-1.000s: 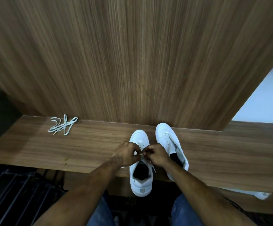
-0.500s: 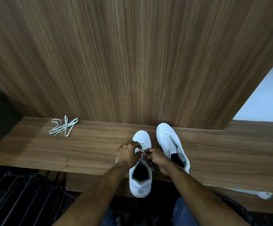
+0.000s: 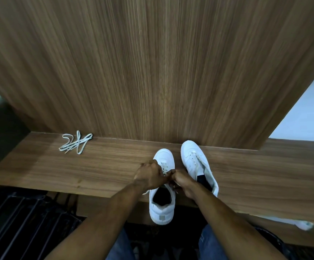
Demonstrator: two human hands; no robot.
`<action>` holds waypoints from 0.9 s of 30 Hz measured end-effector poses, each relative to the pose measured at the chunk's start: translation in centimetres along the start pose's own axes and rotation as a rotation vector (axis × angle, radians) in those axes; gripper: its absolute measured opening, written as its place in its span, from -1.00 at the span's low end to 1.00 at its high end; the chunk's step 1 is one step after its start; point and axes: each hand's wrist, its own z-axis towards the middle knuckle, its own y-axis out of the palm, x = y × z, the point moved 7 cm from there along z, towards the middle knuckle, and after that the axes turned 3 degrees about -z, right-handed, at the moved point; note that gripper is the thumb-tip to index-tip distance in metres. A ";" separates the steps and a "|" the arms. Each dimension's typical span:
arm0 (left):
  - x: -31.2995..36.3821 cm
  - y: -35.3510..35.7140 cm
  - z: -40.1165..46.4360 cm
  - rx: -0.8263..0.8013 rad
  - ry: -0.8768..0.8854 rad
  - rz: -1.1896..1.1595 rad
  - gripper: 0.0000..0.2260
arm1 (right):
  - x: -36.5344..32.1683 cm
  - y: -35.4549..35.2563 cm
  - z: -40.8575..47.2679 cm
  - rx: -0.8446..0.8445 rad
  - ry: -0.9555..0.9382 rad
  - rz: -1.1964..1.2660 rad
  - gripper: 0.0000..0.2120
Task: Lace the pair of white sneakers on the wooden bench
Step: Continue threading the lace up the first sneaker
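Mid-lacing on near sneaker [image 3: 161, 199], heel overhanging desk [image 3: 100, 166] edge. Left hand [image 3: 149, 176] and right hand [image 3: 182, 180] meeting over its eyelets, fingers curled, apparently pinching lace; grip partly hidden. Second sneaker [image 3: 195, 160] just right, barely laced. Spare lace [image 3: 75, 143] well left. Next, likely: thread following eyelet, pull even.
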 end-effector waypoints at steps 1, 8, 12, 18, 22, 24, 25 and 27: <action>-0.2 0.1 0.3 -0.063 -0.062 -0.028 -0.55 | -0.1 0.0 0.0 0.011 0.001 -0.007 -0.79; -0.8 1.1 0.4 -0.068 -0.119 0.028 -0.34 | 0.0 0.0 0.1 0.046 -0.023 -0.066 -0.78; -0.8 0.8 0.4 -0.081 -0.107 0.097 -0.39 | -1.1 -0.3 -0.3 0.017 -0.149 -0.225 -0.71; -2.5 0.0 0.1 -0.156 -0.131 -0.052 -0.66 | -5.1 -2.2 -2.2 0.251 -0.486 -1.162 -0.75; -3.5 0.6 -0.7 -0.196 -0.057 0.010 -0.72 | -5.1 -2.1 -3.6 0.327 -0.470 -1.530 -0.79; -3.9 1.2 -0.8 -0.202 -0.049 0.080 -0.68 | -4.7 -1.7 -3.8 0.331 -0.461 -1.595 -0.79; -4.0 1.4 -0.7 -0.184 -0.049 0.115 -0.67 | -4.5 -1.6 -3.8 0.337 -0.452 -1.599 -0.79; -4.2 1.6 -0.8 -0.143 -0.055 0.139 -0.68 | -4.4 -1.5 -3.3 0.334 -0.439 -1.570 -0.80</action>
